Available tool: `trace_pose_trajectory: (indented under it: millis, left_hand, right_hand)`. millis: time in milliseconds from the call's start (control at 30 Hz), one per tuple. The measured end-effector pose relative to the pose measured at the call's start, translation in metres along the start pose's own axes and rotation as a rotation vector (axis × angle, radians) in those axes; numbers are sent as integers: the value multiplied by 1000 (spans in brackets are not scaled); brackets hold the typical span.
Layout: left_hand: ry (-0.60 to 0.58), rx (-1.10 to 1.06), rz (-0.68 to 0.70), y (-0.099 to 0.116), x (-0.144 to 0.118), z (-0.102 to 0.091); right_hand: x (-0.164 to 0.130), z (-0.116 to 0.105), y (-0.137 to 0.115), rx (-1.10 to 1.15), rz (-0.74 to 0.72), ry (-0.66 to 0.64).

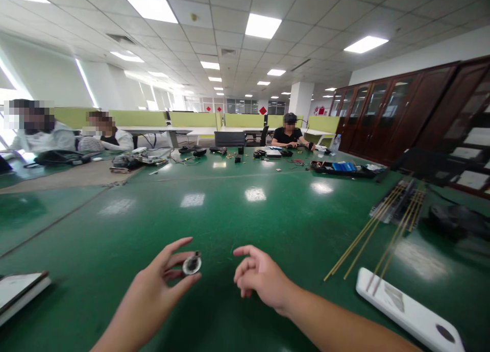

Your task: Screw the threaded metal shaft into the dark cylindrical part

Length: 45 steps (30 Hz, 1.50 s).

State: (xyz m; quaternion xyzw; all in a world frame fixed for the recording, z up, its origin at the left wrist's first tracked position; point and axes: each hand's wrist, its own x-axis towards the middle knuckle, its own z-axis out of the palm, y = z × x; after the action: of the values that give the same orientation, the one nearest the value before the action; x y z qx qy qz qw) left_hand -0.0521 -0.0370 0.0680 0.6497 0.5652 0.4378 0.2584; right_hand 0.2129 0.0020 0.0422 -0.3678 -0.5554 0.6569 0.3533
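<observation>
It's the head camera, up above the green tabletop point(291, 214), facing forward and tilted a little down across it! Wide, very wide: the left hand point(157, 283) and right hand point(262, 279) loom close at bottom centre, the partition panels point(245, 120) sit way back, wooden cabinets point(398, 107) slant along the right, and ceiling tiles point(229, 20) fill the top.

Showed a bare left hand point(161, 278), left of the right wrist point(286, 296), and a bare right hand point(262, 278) just ahead of it, both with slender, round-tipped fingers point(176, 245). Narrowed at that wrist, then widened behind it into a smooth forearm point(333, 313), bare along its visible length.
</observation>
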Motion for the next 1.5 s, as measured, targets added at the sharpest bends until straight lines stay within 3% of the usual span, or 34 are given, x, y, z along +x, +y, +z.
trace_pose_trajectory:
  millis: [100,233,367,567,900,1233,1500]
  left_hand:
    - [-158,-6,60,6,34,44]
    - [-208,142,196,-10,47,74]
    - [-261,215,338,-36,43,77]
    - [-217,155,249,-54,46,81]
    - [-294,63,260,-41,40,84]
    - [-221,46,367,-40,38,83]
    - [-225,45,344,-34,38,83]
  right_hand:
    - [37,-11,12,25,-171,138]
    - [41,-30,30,-255,-328,86]
    - [34,-27,34,-407,-381,60]
    - [39,-22,29,-517,-310,162]
    - [36,-23,20,-654,-324,150]
    - [33,-21,16,-657,-328,147]
    - [33,-21,14,-662,-323,147]
